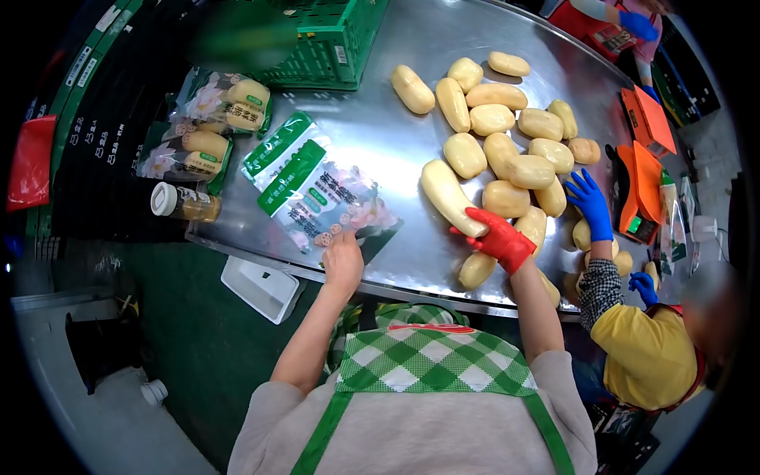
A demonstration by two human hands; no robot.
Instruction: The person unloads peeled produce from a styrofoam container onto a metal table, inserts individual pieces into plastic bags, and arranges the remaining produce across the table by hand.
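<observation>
My right hand (504, 240), in a red glove, grips the lower end of a long, curved, peeled lotus root (445, 192). My bare left hand (343, 262) has its fingers curled together at the lower edge of a printed plastic bag (328, 194) with a green top band and lotus pictures. Under that bag lies another bag (279, 145) of the same print. Many shorter lotus roots (507, 166) are heaped on the steel table (348, 111) around and beyond my right hand.
Filled lotus root bags (202, 154) lie at the table's left, near a lidded jar (186, 203). A green crate (321, 47) stands behind. Orange scales (640, 186) sit at right. A co-worker's blue-gloved hand (590, 207) reaches the heap. Below the table edge is a white tub (261, 288).
</observation>
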